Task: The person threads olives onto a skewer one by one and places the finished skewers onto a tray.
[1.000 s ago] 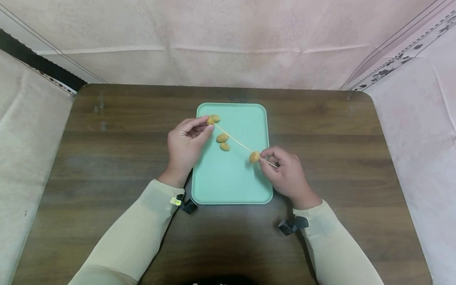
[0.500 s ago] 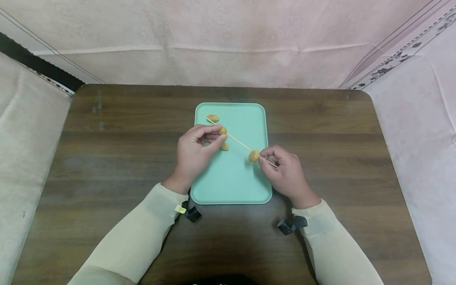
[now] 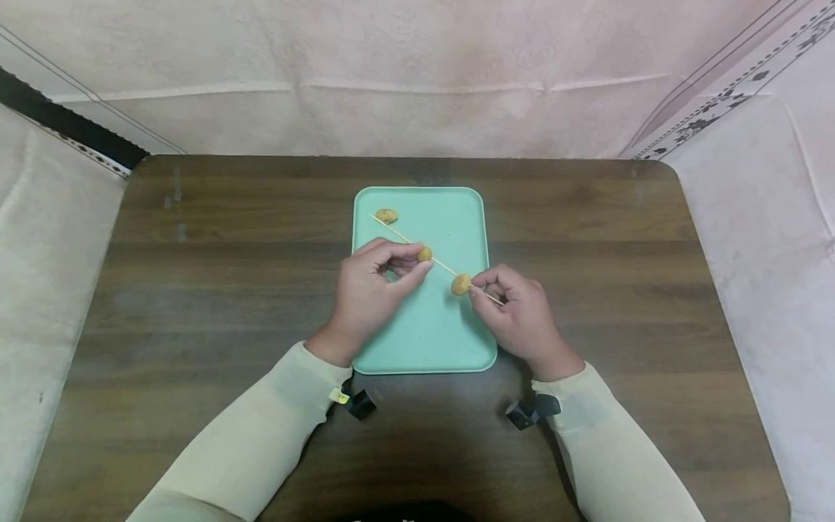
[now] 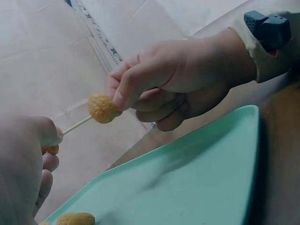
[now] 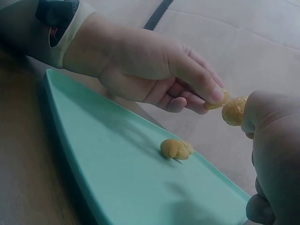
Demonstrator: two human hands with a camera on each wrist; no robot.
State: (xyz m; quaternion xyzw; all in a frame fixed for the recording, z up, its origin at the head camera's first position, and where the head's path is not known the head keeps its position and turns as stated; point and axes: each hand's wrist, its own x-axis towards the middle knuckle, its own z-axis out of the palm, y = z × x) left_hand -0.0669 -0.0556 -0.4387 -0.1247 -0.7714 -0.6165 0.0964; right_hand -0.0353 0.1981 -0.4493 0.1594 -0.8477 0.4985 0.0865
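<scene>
Right grip (image 3: 520,319) — pinching stick (image 3: 445,267); yellow lump (image 3: 460,284) against fingers (image 3: 486,277)

The left hand (image 4: 21,173) is pinching a small lump (image 4: 52,150), which is showing only partly. A stick (image 4: 77,125) is running from there to a round lump (image 4: 101,108), which the right hand (image 4: 173,70) is touching, probably gripping the stick too. Below, more lumps (image 4: 77,219) are lying on a tray (image 4: 201,164).

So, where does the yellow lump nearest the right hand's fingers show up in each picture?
Head: yellow lump, slightly right of and below centre.
Left wrist: yellow lump, left of centre, near mid-height.
Right wrist: yellow lump, right of centre, near mid-height.
Shared landmark: the green tray, in all three.
</scene>
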